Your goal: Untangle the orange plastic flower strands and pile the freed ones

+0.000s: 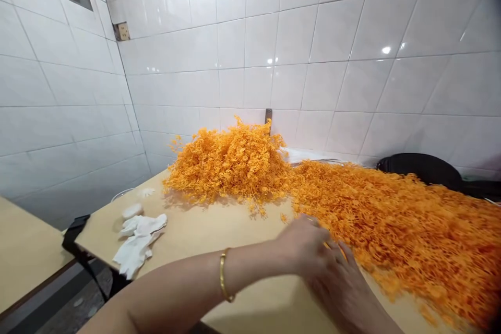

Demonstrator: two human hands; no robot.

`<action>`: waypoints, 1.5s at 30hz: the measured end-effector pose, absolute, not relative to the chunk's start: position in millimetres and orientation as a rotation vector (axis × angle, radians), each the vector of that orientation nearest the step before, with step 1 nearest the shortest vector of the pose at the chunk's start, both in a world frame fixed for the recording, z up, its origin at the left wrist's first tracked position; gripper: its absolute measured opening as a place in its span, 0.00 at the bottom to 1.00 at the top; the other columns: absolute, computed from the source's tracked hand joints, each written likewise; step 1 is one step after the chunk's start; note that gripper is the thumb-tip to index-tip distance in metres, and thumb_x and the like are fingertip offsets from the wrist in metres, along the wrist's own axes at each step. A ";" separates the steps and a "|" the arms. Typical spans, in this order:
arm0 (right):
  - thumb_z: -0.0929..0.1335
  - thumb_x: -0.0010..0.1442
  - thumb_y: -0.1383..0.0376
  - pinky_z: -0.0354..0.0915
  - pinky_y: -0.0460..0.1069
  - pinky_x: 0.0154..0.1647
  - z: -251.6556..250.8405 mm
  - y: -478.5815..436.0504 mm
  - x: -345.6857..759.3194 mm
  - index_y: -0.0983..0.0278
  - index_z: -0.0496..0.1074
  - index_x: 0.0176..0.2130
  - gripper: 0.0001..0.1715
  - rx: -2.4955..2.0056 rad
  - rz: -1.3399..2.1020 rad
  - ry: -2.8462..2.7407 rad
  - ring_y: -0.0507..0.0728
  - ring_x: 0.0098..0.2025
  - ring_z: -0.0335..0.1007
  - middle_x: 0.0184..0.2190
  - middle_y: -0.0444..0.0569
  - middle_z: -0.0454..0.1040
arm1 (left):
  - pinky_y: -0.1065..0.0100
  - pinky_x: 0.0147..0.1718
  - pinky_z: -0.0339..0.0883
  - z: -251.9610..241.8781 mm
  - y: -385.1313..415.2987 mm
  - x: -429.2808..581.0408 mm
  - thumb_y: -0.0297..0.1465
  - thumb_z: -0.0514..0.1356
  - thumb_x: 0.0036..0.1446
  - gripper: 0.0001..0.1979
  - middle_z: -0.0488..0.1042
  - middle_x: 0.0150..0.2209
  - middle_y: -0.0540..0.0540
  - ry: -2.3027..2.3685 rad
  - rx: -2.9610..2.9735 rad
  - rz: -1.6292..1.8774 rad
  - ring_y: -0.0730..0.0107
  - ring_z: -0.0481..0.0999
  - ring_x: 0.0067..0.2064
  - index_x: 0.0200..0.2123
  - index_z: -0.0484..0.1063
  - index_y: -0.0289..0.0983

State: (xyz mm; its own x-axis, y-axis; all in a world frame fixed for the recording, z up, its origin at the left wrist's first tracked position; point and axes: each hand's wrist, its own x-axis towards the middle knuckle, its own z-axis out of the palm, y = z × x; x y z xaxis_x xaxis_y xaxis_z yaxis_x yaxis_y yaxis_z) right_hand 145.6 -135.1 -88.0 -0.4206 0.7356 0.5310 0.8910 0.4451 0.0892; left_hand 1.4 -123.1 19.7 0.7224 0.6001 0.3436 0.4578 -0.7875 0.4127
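Observation:
My left hand (303, 245), with a gold bracelet (223, 275) on its wrist, reaches across to the front edge of a spread of fine, stringy orange sprigs (376, 209). Beside it and partly overlapping it is my right hand (342, 284), which comes in from the lower right. Both hands are blurred and their fingertips are partly hidden, so what they hold, if anything, does not show. Specks of orange appear between the fingers. Behind them, a taller fluffy heap of orange sprigs (230, 162) stands near the wall.
The pale table (203, 229) carries white crumpled gloves or cloth (136, 245) and a small round white object (132, 211) at its left. A black rounded object (420, 167) lies at the back right. White tiled walls (235, 47) close off the back and left. Another table (27, 250) stands left.

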 end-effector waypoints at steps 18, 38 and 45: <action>0.55 0.55 0.53 0.39 0.61 0.54 -89.4 8.9 205.2 0.51 0.66 0.45 0.22 -1.864 -0.631 -2.058 0.62 0.56 0.48 0.51 0.47 0.61 | 0.63 0.40 0.58 51.6 40.4 -106.5 0.32 0.47 0.52 0.11 0.64 0.40 0.42 1.838 2.757 1.345 0.62 0.61 0.43 0.38 0.64 0.37; 0.55 0.55 0.56 0.47 0.56 0.50 -83.8 8.0 205.1 0.56 0.70 0.39 0.20 -1.711 -0.588 -2.028 0.59 0.50 0.55 0.45 0.47 0.66 | 0.66 0.37 0.56 97.6 80.2 -112.1 0.28 0.42 0.55 0.12 0.66 0.35 0.44 2.061 2.491 1.481 0.67 0.63 0.39 0.33 0.64 0.37; 0.57 0.53 0.56 0.49 0.56 0.49 -90.1 12.1 208.5 0.58 0.71 0.39 0.20 -1.708 -0.597 -2.034 0.61 0.49 0.56 0.44 0.48 0.68 | 0.64 0.40 0.55 144.6 79.7 -160.9 0.34 0.47 0.53 0.16 0.62 0.47 0.40 2.369 2.378 1.427 0.60 0.59 0.48 0.45 0.60 0.37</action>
